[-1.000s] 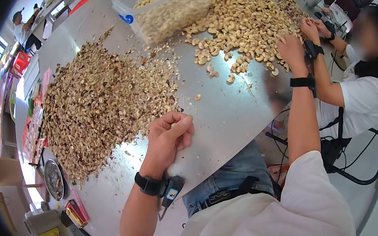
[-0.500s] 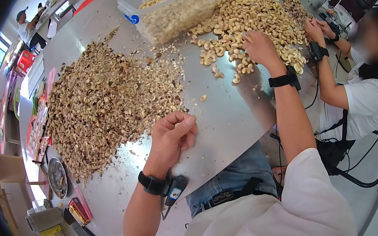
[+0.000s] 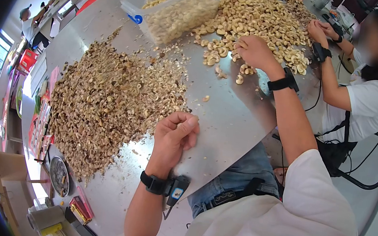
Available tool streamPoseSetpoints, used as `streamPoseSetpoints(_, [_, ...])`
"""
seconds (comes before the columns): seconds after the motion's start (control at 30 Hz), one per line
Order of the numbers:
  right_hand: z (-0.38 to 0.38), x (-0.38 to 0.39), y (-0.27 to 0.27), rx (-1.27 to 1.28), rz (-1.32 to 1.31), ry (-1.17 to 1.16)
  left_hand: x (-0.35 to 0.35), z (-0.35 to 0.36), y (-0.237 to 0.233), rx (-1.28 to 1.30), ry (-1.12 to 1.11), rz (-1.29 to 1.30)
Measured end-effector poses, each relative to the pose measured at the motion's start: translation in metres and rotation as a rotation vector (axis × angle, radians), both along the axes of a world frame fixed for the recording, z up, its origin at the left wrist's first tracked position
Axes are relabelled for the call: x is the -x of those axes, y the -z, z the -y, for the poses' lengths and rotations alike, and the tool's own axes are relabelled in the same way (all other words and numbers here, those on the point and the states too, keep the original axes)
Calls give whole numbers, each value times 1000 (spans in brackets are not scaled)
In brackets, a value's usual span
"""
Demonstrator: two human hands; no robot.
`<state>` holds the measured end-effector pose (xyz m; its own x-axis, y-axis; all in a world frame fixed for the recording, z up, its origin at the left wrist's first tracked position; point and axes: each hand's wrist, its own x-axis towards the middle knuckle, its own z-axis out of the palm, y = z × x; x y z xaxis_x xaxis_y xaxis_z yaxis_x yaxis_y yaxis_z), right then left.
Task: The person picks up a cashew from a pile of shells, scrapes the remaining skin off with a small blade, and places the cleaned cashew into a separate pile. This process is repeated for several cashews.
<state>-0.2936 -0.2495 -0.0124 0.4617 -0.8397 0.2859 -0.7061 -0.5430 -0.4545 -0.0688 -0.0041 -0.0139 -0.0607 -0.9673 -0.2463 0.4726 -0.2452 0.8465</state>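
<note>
My right hand (image 3: 257, 53) is over the near edge of a heap of pale cashew nuts (image 3: 256, 19). Its fingers point down and draw together at the nuts; what lies between the tips is hidden. Closer to me, my left hand (image 3: 176, 133) is curled closed above the metal table (image 3: 226, 128), thumb against the bent fingers. Whatever it may hold does not show. Left of it spreads a large mound of brownish broken nut bits and skins (image 3: 104, 101). A single cashew (image 3: 206, 98) lies between the hands.
A clear plastic box (image 3: 179, 17) of cashews stands at the back. To the right a co-worker (image 3: 371, 90) works at the same table, hands near a darker nut pile. A round metal dish (image 3: 60, 176) and pink-red packs (image 3: 81, 210) sit at the left edge.
My right hand has moved a little left and down toward the near edge of the cashew heap. The left hand keeps its curled pose. The whole view has shifted slightly.
</note>
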Motion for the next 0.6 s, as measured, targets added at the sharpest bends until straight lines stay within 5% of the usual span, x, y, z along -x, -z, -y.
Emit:
streamPoseSetpoints(0.1, [-34, -11, -23, -519, 589, -100, -2, 1, 3, 23, -32, -54])
streamPoseSetpoints(0.2, [-69, -30, -37, -900, 887, -251, -3, 2, 2, 78, -123, -90])
streamPoseSetpoints(0.4, [-114, -77, -32, -1187, 978, -327, -1, 2, -8, 138, -281, -101])
streamPoseSetpoints(0.6, [-142, -105, -33, -1045, 821, -440, -17, 6, -3, 157, -277, -190])
